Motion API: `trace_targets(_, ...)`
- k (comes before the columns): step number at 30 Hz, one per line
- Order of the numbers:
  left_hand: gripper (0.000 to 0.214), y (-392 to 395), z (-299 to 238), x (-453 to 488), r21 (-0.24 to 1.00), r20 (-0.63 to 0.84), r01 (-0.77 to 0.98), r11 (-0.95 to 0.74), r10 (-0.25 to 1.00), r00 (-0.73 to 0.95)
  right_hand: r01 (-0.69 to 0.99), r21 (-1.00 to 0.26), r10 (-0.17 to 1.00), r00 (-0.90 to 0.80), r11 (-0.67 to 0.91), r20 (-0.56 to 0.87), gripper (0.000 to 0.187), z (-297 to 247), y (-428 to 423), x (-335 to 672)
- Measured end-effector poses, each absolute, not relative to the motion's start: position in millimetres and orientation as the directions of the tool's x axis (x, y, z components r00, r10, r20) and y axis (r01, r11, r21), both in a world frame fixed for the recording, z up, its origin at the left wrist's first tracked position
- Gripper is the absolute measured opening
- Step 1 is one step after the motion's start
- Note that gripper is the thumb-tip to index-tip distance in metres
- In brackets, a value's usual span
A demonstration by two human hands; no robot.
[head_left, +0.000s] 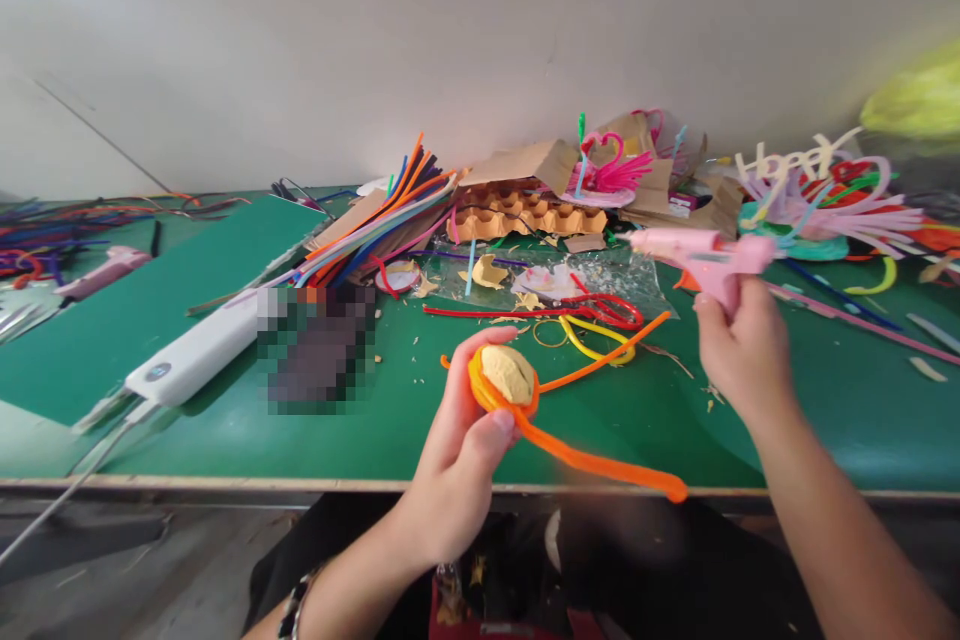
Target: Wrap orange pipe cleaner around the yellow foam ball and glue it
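1 ball (510, 375) in LH (459, 455), glue gun (712, 260) RH (750, 350).

A craft workshop — a long green-topped worktable (367, 445) strewn with bundled multicoloured fuzzy stems (367, 225) and an orange-brown moulded egg tray (517, 218), a pink pistol-shaped glue gun (720, 267) held above it.

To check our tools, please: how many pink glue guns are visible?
2: one pink glue gun in the right hand, another lying at left on the green table. More may be hidden.
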State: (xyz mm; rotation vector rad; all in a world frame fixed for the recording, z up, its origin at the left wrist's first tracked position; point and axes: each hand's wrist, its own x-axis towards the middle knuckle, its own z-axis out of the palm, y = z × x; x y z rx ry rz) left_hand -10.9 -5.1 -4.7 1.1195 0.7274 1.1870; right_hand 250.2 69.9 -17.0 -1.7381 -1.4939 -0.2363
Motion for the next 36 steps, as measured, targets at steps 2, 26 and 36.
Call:
trace_targets(2, 0.047, -5, -3, -10, 0.938, 0.087, -0.347, 0.001, 0.968, 0.236, 0.835, -0.548, 0.701, 0.364, 0.045, 0.613, 0.021, -3, 55, 238)
trace_targets(26, 0.032, -10, 2, 2, 0.930, -0.015, -0.367, 0.013, 1.000, -0.001, 0.841, -0.437, 0.729, 0.077, 0.319, 0.681, 0.025, 6, 2, 189)
trace_targets(36, 0.039, -10, 3, -2, 0.908, -0.065, -0.412, 0.073, 0.997, 0.032, 0.843, -0.449, 0.738, 0.095, 0.297, 0.668, 0.027, 25, 4, 182)
